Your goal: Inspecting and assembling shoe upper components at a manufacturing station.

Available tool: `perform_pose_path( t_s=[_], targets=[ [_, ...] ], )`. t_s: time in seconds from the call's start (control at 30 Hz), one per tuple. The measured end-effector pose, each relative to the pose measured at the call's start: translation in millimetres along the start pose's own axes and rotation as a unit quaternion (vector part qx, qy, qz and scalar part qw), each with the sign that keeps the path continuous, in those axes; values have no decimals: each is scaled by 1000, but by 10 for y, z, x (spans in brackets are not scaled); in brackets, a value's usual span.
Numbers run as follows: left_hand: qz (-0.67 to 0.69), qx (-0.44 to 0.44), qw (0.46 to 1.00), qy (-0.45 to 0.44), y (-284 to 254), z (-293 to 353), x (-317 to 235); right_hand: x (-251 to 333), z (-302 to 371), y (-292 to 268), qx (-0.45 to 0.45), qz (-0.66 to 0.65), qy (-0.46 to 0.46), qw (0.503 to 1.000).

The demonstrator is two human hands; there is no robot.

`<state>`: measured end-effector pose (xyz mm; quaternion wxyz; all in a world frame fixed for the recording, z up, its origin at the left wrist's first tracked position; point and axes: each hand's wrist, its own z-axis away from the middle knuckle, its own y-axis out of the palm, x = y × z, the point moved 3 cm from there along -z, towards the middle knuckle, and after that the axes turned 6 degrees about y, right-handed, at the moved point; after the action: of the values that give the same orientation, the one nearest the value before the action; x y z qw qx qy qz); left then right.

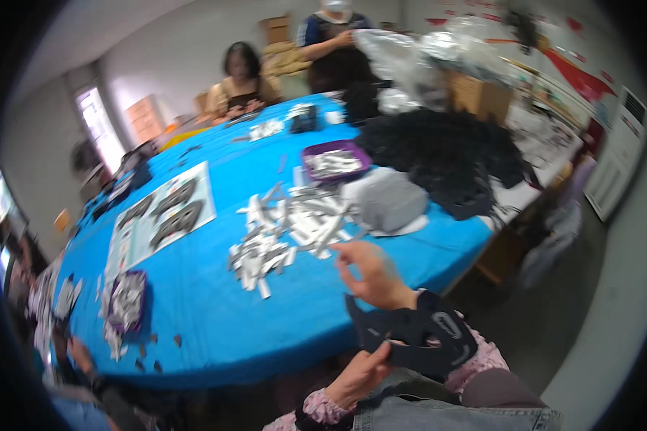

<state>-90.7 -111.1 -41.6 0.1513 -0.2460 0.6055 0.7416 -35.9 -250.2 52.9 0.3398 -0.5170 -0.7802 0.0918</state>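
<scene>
My left hand [364,371], low in the head view, pinches the lower edge of a flat black cut-out piece [399,323]. The piece has curved arms, openings and a pale printed mark, and it lies across my right forearm. My right hand [372,274] is stretched over the blue table cover, index finger pointing left and thumb apart from it. I see nothing between its fingers. Just beyond its fingertips lies a loose heap of white and grey strips [313,219]. A rounded grey bundle [388,201] sits beside the heap.
A purple basket [367,159] of strips stands behind the heap, and another purple basket [145,305] is at left. Black pieces lie on a pale sheet [203,188]. Black material [438,151] is piled at right. Two people sit or stand across the table; another person's hand [79,353] is lower left.
</scene>
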Motion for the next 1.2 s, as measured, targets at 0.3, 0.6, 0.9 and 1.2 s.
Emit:
perform_pose_path(
  t_s=[0.3, 0.6, 0.9, 1.2],
  targets=[
    [26, 9, 999, 24, 12, 139, -286, -25, 53, 24, 69, -288, 244, 924],
    [-21, -24, 988, 154, -123, 380, -717, -65, 200, -13, 88, -293, 273, 912],
    [-46, -44, 965, 253, -365, 584, -914, 230, 402, 21, 194, -335, 275, 880],
    [-68, -188, 917, 346, -367, 574, -1098, 478, 601, 45, 253, -459, 256, 812]
  ],
)
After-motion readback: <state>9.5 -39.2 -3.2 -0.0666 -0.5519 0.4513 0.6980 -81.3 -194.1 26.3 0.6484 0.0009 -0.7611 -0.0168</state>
